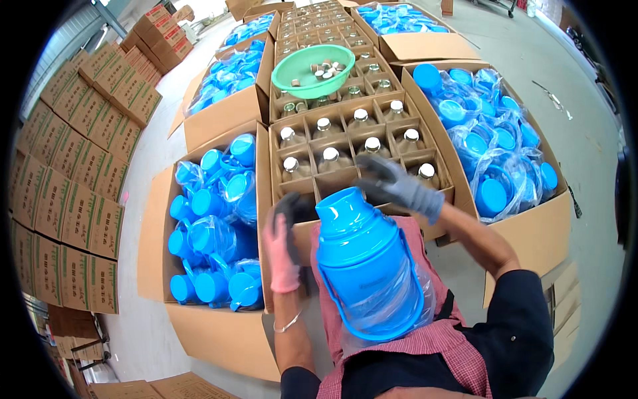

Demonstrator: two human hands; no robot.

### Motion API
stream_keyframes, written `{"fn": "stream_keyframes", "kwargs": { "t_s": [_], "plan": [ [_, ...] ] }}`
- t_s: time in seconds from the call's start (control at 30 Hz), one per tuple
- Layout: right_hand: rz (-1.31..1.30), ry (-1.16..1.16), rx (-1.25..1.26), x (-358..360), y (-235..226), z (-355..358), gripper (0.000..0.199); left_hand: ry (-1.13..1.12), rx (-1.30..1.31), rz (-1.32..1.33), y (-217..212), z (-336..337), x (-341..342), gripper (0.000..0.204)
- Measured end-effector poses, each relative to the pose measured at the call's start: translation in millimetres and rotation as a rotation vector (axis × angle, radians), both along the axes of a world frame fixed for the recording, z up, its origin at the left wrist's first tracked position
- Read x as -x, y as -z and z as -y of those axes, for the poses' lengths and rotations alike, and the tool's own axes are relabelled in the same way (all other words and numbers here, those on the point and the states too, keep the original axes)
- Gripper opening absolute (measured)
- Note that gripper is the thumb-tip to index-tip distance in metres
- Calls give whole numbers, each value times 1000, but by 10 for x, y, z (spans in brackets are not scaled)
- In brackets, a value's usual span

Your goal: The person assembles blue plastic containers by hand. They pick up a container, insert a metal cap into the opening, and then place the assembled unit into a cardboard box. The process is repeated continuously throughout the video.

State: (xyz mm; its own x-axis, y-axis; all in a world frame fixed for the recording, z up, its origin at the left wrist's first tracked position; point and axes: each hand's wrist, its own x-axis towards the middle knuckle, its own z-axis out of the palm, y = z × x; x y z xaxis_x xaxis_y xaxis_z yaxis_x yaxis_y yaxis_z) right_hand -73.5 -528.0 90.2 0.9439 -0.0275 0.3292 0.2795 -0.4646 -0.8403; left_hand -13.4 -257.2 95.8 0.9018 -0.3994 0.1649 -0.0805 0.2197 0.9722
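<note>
Two gloved hands work at the near edge of a divided carton (409, 93): the left hand (282, 239) has its fingers parted and blurred, with nothing showing in them, near the carton's near-left corner; the right hand (402, 189) reaches over the front compartments, and whether its fingers grip anything I cannot tell. Between them a blue flask shell (369, 266), loosely wrapped in plastic film (405, 292), sits on the person's checked apron (432, 339), mouth toward the near edge, neither hand visibly holding it. It could roll off, I judge, if the knees shift, since the film looks slippery; a hurried wrist might also bump a white-capped glass bottle (330, 157). Farther out, a green bowl (312, 60) of small stoppers (325, 68) perches on the compartments and might tip if jolted. Open cartons of blue jugs (211, 286) flank the left and right edges, their film liable to snag a sleeve.
</note>
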Motion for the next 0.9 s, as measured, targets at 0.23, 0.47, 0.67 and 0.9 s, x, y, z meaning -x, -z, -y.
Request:
{"fn": "stream_keyframes", "kwargs": {
  "t_s": [0.23,0.47,0.67,0.9],
  "plan": [
    [-159,188,96,-81,99,257,69,70,200,-86,-64,-18,21,37],
    [-281,161,185,17,6,245,63,156,9,-83,-50,-132,-29,48],
    [-290,-109,62,43,-232,51,64,160,-199,41,-236,-28,116,51],
    [-483,-270,-222,84,-464,-444,74,337,-192,-194,-374,127,48,86]
  ]
}}
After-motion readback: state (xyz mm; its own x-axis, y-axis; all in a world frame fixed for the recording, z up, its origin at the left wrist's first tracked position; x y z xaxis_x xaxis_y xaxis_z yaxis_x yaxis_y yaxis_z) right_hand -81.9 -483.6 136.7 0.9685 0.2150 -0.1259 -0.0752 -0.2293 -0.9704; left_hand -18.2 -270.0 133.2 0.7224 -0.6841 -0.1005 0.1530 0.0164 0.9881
